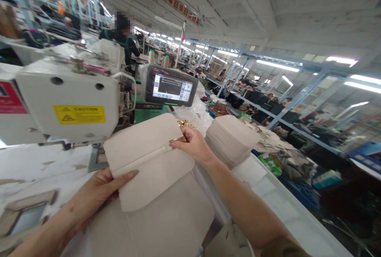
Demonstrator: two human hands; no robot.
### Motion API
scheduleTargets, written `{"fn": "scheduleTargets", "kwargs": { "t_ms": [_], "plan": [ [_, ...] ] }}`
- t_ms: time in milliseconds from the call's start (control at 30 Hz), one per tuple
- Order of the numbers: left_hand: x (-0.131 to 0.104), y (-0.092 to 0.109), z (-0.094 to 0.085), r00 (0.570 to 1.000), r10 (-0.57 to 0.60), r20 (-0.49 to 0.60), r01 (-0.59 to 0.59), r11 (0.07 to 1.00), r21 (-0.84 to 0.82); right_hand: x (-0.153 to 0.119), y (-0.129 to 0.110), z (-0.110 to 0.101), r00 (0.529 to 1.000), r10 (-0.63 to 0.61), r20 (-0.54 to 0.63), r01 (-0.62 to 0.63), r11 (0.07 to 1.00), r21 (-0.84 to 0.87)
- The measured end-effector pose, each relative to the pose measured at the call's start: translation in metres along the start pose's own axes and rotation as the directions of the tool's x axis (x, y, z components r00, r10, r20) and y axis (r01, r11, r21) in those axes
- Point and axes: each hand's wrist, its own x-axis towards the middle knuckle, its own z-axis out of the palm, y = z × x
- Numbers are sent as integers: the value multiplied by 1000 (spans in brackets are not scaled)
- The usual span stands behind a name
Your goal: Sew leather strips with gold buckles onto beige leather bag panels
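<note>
A beige panel [151, 161] with rounded corners is tilted up in front of me, a narrow raised strip [143, 159] running across its middle. My left hand [104, 189] grips its lower left edge, thumb on top and fingers underneath. At the strip's right end, my right hand [193, 143] pinches a small gold-coloured metal piece [179, 140] against the panel's edge; its exact kind is too small to tell. Beneath the panel lies a larger beige sheet [166, 217]. Just behind my right fingers sits a heap of small gold metal parts [185, 123].
A white sewing machine [74, 94] with a caution label stands left, beside a lit control screen [171, 88]. A stack of beige panels [232, 140] rises on the right of the white table [285, 205]. A frame-shaped piece [26, 213] lies left. Another person [122, 40] sits farther back.
</note>
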Motion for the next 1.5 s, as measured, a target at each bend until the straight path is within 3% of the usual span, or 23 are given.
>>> {"fn": "scheduleTargets", "kwargs": {
  "t_ms": [100,233,567,667,733,800,867,933,1000,1033,1100,1200,1300,1400,1433,1500],
  "plan": [
    [-1,3,-2,999,-16,48,18,999,-42,-6,3,-6,998,1,58,-8,992,129],
    [-3,5,-3,999,-42,17,43,996,-74,-14,4,-9,991,11,134,-42,972,230],
    [-6,1,-1,994,-65,87,69,996,-48,-26,13,-9,993,-6,121,-23,972,233],
    [2,-4,-6,991,-46,123,43,999,31,-33,13,-14,993,61,98,-84,965,247],
    [7,-6,-10,988,29,149,-49,990,135,-49,9,-31,981,166,101,-184,959,215],
    [12,-9,-14,975,149,164,-195,930,311,-75,1,-65,943,303,136,-316,944,89],
    [16,-12,-16,945,256,205,-327,777,538,-105,-7,-112,888,441,128,-425,895,-134],
    [17,-15,-15,903,323,282,-422,556,716,-131,-11,-158,847,529,56,-478,803,-355],
    [16,-17,-10,874,351,336,-459,370,808,-148,-8,-188,878,467,-105,-447,721,-530],
    [15,-17,-7,871,351,344,-456,315,832,-151,-3,-193,899,408,-160,-420,698,-580],
    [10,-15,0,884,321,339,-429,274,860,-149,11,-181,938,304,-165,-340,730,-593],
    [1,-10,10,880,309,361,-441,247,863,-125,36,-123,977,209,-34,-199,849,-490],
    [-5,-9,13,827,344,445,-523,180,833,-96,56,-55,998,66,-1,-57,861,-506],
    [-6,-10,8,770,393,502,-598,173,783,-84,65,-8,999,-21,29,33,863,-503],
    [-6,-11,5,785,396,477,-583,211,785,-83,65,0,999,-37,33,49,872,-487],
    [-4,-10,0,858,366,361,-482,328,812,-84,62,7,1000,-19,12,22,922,-386]
  ]
}}
